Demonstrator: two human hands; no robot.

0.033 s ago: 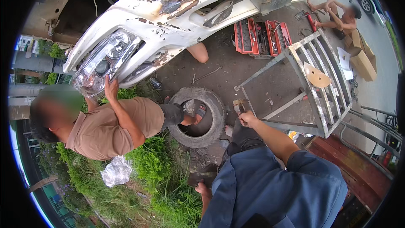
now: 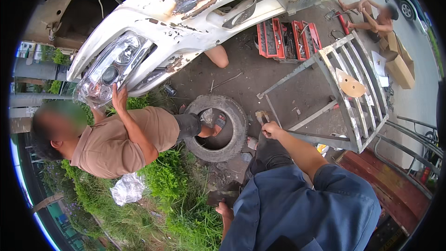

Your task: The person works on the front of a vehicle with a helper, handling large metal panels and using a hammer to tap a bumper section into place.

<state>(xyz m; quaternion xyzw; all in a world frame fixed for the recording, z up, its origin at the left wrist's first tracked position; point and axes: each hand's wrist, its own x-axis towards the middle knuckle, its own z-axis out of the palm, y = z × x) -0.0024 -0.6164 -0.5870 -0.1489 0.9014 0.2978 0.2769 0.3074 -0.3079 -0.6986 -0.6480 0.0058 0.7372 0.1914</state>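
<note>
My right hand (image 2: 272, 130) is closed around the handle of a putty knife (image 2: 262, 116), its smeared blade pointing away from me above the dirt ground. At my left side, low in the view, my left hand (image 2: 225, 210) grips a dark flat plate (image 2: 222, 198); part of that hand is hidden by my blue shirt. To the left, a co-worker (image 2: 121, 139) in a brown shirt holds a plastic-wrapped headlight (image 2: 109, 72) against a white bumper (image 2: 158, 37). The bumper's paint is chipped, with brown and dark patches.
A worn tyre (image 2: 239, 130) lies ahead, the co-worker's foot inside its ring. Beyond are an open red toolbox (image 2: 271, 42) and a metal rack (image 2: 325, 81). Another person (image 2: 378, 23) sits at the far right near cardboard boxes (image 2: 400, 72). Green plants (image 2: 167, 176) grow at left.
The putty knife has turned slightly in my right hand. The co-worker and the wrapped headlight have shifted a little to the left. My left hand has barely moved.
</note>
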